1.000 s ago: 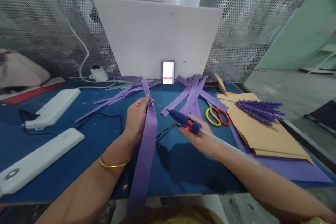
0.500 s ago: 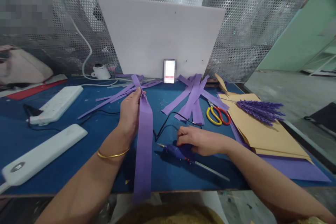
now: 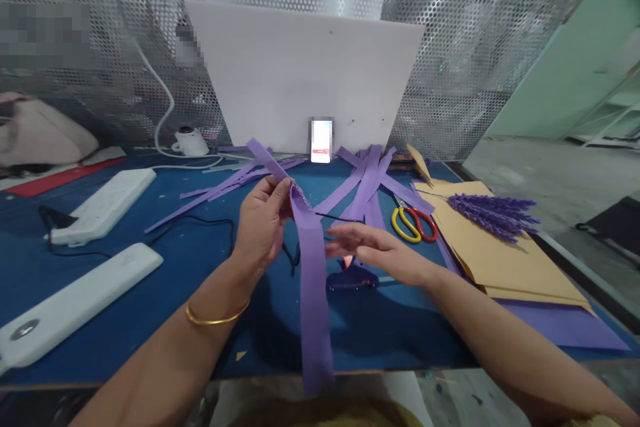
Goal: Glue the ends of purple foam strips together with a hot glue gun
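Note:
My left hand (image 3: 263, 223) pinches a long purple paper strip (image 3: 313, 267) near its upper end; the strip hangs down past the table's front edge. My right hand (image 3: 373, 250) hovers open beside the strip, fingers stretched toward it, holding nothing. Just under that hand a blue glue gun (image 3: 353, 277) lies on the blue table (image 3: 150, 307), its black cord running off to the left.
More purple strips (image 3: 367, 183) lie at the back by a small phone (image 3: 321, 140). Yellow-and-red scissors (image 3: 414, 221), brown paper (image 3: 495, 253) and a purple lavender sprig (image 3: 493, 213) are on the right. White power strips (image 3: 103, 205) and cords sit on the left.
My right hand set the glue gun down on the table, let go, and rose toward the strip. My left hand lifted and swung the strip's upper end to the right.

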`<state>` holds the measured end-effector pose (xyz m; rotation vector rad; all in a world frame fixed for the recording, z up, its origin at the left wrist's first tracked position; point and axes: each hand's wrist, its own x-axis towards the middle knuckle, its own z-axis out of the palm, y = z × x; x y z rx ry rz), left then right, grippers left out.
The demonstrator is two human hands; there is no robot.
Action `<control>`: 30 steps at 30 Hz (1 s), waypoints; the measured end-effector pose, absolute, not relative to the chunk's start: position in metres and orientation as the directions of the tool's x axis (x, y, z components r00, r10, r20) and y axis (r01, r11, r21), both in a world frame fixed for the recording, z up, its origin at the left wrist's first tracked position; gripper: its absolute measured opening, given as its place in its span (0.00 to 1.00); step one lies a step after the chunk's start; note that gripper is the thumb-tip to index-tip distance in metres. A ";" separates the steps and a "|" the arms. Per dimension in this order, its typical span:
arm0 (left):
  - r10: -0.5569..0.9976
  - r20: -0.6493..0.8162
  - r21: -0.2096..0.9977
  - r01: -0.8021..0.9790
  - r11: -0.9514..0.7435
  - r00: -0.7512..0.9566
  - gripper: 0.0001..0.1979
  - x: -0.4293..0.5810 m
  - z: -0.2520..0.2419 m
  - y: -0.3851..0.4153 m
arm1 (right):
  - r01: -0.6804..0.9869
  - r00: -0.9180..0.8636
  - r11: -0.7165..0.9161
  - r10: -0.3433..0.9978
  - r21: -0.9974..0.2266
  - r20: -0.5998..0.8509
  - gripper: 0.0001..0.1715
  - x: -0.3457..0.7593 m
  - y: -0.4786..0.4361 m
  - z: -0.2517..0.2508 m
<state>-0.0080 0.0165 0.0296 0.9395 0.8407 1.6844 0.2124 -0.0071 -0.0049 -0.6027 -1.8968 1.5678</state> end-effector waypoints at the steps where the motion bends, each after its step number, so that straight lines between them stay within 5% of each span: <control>1: 0.953 0.217 0.860 -0.420 -0.290 -0.213 0.14 -0.007 0.029 0.015 | -0.124 -0.741 0.072 0.657 -0.990 0.141 0.33 0.209 -0.012 -0.004; 4: 0.943 0.232 0.849 -0.424 -0.316 -0.239 0.15 -0.004 0.026 0.014 | -0.221 -0.811 -0.173 0.579 -0.960 0.083 0.36 0.199 -0.026 -0.001; 9: 0.942 0.172 0.867 -0.410 -0.284 -0.288 0.19 -0.005 0.021 0.018 | -0.107 -0.839 -0.380 0.530 -0.919 -0.121 0.35 0.203 -0.027 0.004; 12: 0.953 0.148 0.877 -0.411 -0.250 -0.264 0.21 -0.004 0.020 0.019 | -0.017 -0.614 -0.169 0.780 -0.985 -0.123 0.30 0.219 -0.012 0.014; 14: 0.962 0.137 0.888 -0.400 -0.225 -0.237 0.21 -0.001 0.018 0.018 | 0.192 -0.379 0.099 0.925 -0.976 0.020 0.32 0.232 0.000 0.021; 18: 0.973 0.120 0.912 -0.365 -0.186 -0.196 0.21 0.009 0.011 0.012 | 0.622 -0.087 0.333 0.929 -0.708 0.360 0.30 0.246 0.013 0.029; 23: 0.984 0.144 0.942 -0.291 -0.169 -0.105 0.18 0.020 0.002 0.002 | 0.619 -0.212 0.436 0.893 -0.653 0.396 0.29 0.231 0.003 0.019; 30: 0.990 0.137 0.954 -0.261 -0.144 -0.045 0.16 0.021 0.001 -0.001 | 0.461 -0.256 0.477 0.879 -0.748 0.402 0.10 0.218 0.002 0.007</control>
